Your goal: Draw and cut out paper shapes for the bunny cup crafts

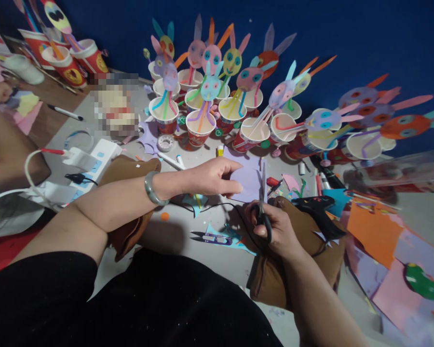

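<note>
My left hand (pixel 210 177) pinches a piece of lilac paper (pixel 249 183) by its left edge, holding it above the floor. My right hand (pixel 273 229) grips black-handled scissors (pixel 263 202), blades pointing up along the paper's right side. A green bangle sits on my left wrist. Small purple thread snips (pixel 211 237) lie on the grey floor below my hands. A black glue gun (pixel 316 207) lies just right of my right hand.
Several paper cups (pixel 198 127) with coloured paper rabbit figures stand in rows against the blue wall. A white power strip (pixel 94 156) with plugs lies left. Coloured paper sheets (pixel 376 226) spread at right. Markers, tape roll (pixel 165 142) and scraps litter the floor. Another person's arm (pixel 3 140) is at far left.
</note>
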Available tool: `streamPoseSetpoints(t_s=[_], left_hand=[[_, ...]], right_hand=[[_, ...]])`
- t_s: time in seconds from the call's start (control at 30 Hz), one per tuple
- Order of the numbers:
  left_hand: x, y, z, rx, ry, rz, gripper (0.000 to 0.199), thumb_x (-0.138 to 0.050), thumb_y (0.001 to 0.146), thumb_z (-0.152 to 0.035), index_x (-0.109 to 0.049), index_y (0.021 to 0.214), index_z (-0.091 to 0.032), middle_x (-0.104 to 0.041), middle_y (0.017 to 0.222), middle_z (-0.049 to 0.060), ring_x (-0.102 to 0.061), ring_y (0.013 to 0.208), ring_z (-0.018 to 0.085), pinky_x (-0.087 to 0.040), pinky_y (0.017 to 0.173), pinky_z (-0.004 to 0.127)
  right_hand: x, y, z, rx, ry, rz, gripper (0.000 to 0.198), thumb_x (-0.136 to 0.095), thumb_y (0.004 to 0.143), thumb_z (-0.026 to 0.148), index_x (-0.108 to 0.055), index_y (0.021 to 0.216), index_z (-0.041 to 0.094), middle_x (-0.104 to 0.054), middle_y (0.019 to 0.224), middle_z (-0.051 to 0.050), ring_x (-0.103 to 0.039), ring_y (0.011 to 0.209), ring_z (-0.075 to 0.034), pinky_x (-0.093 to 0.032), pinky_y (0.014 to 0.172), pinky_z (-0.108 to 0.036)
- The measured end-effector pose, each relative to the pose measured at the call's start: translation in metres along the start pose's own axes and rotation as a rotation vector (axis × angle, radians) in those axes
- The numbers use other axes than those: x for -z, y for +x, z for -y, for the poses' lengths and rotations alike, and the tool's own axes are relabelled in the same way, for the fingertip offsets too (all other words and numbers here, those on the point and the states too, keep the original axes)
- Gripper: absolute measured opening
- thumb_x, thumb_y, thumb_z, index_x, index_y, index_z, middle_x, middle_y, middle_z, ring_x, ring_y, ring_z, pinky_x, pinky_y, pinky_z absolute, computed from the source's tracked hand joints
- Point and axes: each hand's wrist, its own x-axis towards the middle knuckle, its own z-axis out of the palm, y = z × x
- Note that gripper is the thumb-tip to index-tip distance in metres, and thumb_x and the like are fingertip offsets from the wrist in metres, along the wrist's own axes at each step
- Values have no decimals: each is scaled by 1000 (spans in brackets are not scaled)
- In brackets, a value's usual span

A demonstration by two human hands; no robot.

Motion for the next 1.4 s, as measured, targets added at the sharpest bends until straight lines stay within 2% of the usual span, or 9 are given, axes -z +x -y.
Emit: streamPoseSetpoints(t_s=[0.93,1.4], left_hand=[[4,0,-3,-30,6,-3,15,-60,76,-10,-55,62,-15,-59,56,-4,-53,53,4,-42,53,16],[9,-3,-8,-30,68,-23,17,-63,75,-13,-53,61,-15,-60,56,-2,-56,54,5,-41,53,17]], right_hand=[[0,2,5,-4,32,29,64,-71,67,79,-52,57,18,-52,62,0,-42,56,-12,-31,52,-27],[3,0,3,-12,-28,5,65,-70,65,81,-55,59,18,-54,62,-1,-42,56,-13,-33,52,-28]])
